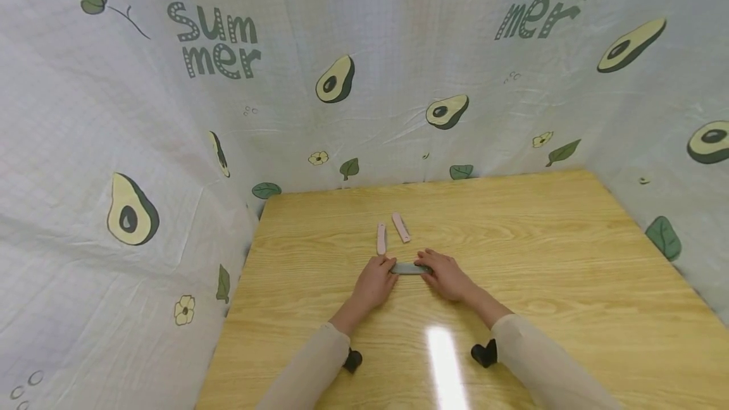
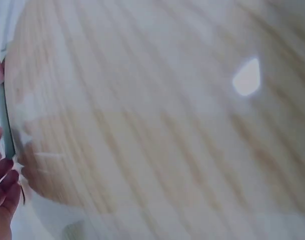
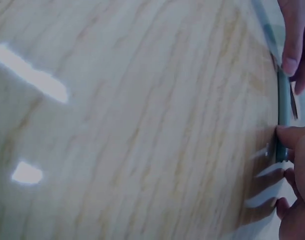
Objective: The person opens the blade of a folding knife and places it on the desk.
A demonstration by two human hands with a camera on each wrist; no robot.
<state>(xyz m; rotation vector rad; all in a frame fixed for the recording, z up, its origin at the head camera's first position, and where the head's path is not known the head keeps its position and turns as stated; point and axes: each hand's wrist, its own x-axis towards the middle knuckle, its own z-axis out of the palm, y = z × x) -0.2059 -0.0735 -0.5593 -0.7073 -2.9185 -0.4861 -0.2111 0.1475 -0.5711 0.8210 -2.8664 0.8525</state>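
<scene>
My left hand (image 1: 377,282) pinches the left end of a slim grey-green bar (image 1: 410,268), held crosswise low over the wooden table. At its other end, my right hand (image 1: 447,276) grips the bar between thumb and fingers. Both wrist views catch the bar only at the frame edge, its ends partly covered by fingers. Just beyond the hands lie two flat pink strips: the left pink strip (image 1: 381,239) close to my left hand, the right pink strip (image 1: 401,227) slanted a little farther back. What kind of thing these are cannot be told.
The wood-grain table (image 1: 541,252) extends around the hands. A white curtain (image 1: 387,68) printed with avocados and "summer" hangs behind it and at both sides. Black camera mounts (image 1: 485,353) sit under the sleeves. Light glares off the tabletop near the front.
</scene>
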